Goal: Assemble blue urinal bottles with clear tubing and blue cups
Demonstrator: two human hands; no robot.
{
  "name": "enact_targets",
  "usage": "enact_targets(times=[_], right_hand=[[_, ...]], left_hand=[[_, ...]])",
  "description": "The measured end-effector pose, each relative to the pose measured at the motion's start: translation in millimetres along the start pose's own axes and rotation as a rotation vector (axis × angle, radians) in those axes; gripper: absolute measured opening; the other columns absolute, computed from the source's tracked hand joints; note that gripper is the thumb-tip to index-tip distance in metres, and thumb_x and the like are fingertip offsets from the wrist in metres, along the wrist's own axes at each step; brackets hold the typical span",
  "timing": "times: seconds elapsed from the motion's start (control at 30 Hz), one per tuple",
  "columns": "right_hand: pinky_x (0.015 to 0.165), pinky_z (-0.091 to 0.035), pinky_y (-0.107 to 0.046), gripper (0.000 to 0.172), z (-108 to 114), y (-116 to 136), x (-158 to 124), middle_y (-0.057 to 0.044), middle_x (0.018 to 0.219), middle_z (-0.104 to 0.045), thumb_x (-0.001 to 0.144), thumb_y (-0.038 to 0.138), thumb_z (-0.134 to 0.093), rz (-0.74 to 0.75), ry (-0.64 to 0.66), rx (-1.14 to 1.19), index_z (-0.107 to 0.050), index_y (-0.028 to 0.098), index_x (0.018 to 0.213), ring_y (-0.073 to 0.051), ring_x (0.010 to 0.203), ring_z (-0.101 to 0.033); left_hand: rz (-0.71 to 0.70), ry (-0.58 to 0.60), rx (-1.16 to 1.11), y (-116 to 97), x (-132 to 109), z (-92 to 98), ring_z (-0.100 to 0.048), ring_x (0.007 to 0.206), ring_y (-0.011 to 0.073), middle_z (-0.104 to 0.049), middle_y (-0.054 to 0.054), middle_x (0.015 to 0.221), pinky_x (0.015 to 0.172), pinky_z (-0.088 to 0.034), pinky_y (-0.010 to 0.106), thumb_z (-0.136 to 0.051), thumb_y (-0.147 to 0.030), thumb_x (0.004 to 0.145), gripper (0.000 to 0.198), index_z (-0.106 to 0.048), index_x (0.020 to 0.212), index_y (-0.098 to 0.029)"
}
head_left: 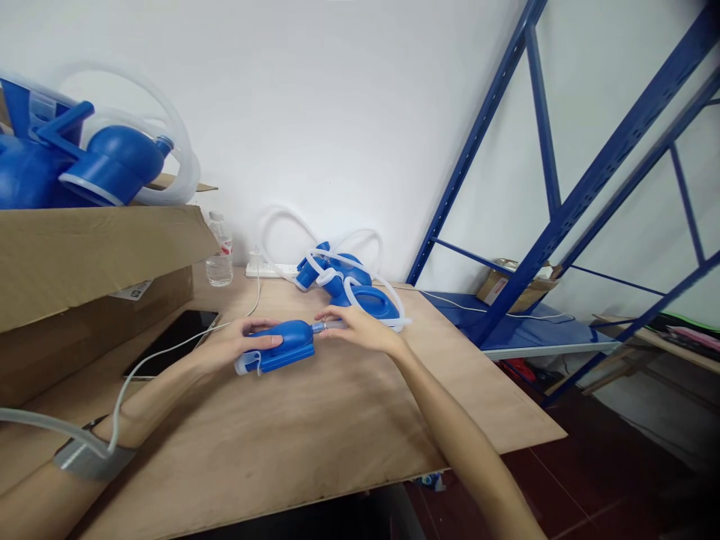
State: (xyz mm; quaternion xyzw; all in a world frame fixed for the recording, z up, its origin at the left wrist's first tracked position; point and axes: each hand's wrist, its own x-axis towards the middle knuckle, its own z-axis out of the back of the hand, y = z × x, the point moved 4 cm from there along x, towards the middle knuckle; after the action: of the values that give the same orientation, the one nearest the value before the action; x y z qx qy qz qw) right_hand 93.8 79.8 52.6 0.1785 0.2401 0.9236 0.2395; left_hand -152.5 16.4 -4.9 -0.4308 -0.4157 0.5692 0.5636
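Note:
My left hand (239,345) is closed around a blue plastic urinal funnel (289,339), held tilted just over the table. A translucent cap (247,363) sits at the funnel's left end, and its narrow neck points right. At that neck, my right hand (363,327) pinches the end of a clear hose (336,325); the fingers partly hide the joint, so I cannot tell how far the hose is on. Behind my right hand lies a blue urinal bottle (376,301) with a handle, among loops of translucent hose and other blue parts (307,271).
At left, a cardboard box (101,255) holds more blue urinals (121,157) with hoses. A black phone (174,341), a water bottle (219,259) and a power strip (270,268) are nearby. A white cable crosses my left forearm. Blue metal shelving (529,337) stands at right.

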Motion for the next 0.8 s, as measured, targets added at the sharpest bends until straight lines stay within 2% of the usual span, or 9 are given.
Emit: enact_targets(times=[0.1,0.23,0.37,0.57,0.8], right_hand=[[0.094,-0.055,-0.034,0.025,0.7,-1.7,-1.1,-0.009,0.115,-0.078,0.095,0.037,-0.07,-0.035,-0.112,0.051,-0.076,0.019,0.112,-0.023,0.108,-0.073],[0.095,-0.055,-0.034,0.024,-3.2,-1.5,0.6,-0.008,0.113,-0.08,0.092,0.035,-0.071,-0.065,-0.149,0.142,-0.081,0.019,0.107,-0.025,0.107,-0.074],[0.089,-0.056,-0.033,0.025,-7.5,-6.8,4.4,-0.008,0.103,-0.082,0.087,0.037,-0.075,-0.152,-0.198,0.257,-0.083,0.018,0.101,-0.026,0.098,-0.075],[0.074,-0.053,-0.03,0.028,-14.4,-14.8,16.0,-0.008,0.086,-0.081,0.08,0.041,-0.08,-0.265,-0.152,0.291,-0.083,0.014,0.089,-0.025,0.084,-0.075],[0.063,-0.045,-0.026,0.04,-11.9,-16.4,26.2,-0.006,0.074,-0.077,0.075,0.052,-0.083,-0.279,-0.124,0.211,-0.083,0.012,0.08,-0.02,0.073,-0.068]], left_hand=[[0.009,-0.004,0.035,-0.2,-0.1,-0.2,-0.073,0.107,0.0372,-0.079,0.013,0.114,0.084,-0.062,0.04,-0.087,-0.064,0.059,0.071,-0.079,0.114,-0.02],[-0.006,-0.005,0.071,-3.5,-2.0,-0.4,-0.074,0.105,0.0365,-0.08,0.012,0.111,0.079,-0.062,0.037,-0.085,-0.065,0.058,0.072,-0.079,0.113,-0.019],[-0.03,-0.009,0.095,-6.2,-4.2,-0.2,-0.074,0.106,0.0368,-0.079,0.012,0.113,0.083,-0.062,0.039,-0.085,-0.065,0.06,0.071,-0.079,0.114,-0.019],[-0.131,0.032,0.185,-12.8,-9.0,-5.6,-0.071,0.114,0.0359,-0.077,0.011,0.12,0.097,-0.058,0.043,-0.087,-0.065,0.06,0.073,-0.077,0.117,-0.022],[-0.344,-0.101,0.497,-21.1,-17.5,-8.3,-0.071,0.109,0.0358,-0.077,0.011,0.122,0.099,-0.055,0.045,-0.08,-0.07,0.066,0.071,-0.076,0.119,-0.023]])
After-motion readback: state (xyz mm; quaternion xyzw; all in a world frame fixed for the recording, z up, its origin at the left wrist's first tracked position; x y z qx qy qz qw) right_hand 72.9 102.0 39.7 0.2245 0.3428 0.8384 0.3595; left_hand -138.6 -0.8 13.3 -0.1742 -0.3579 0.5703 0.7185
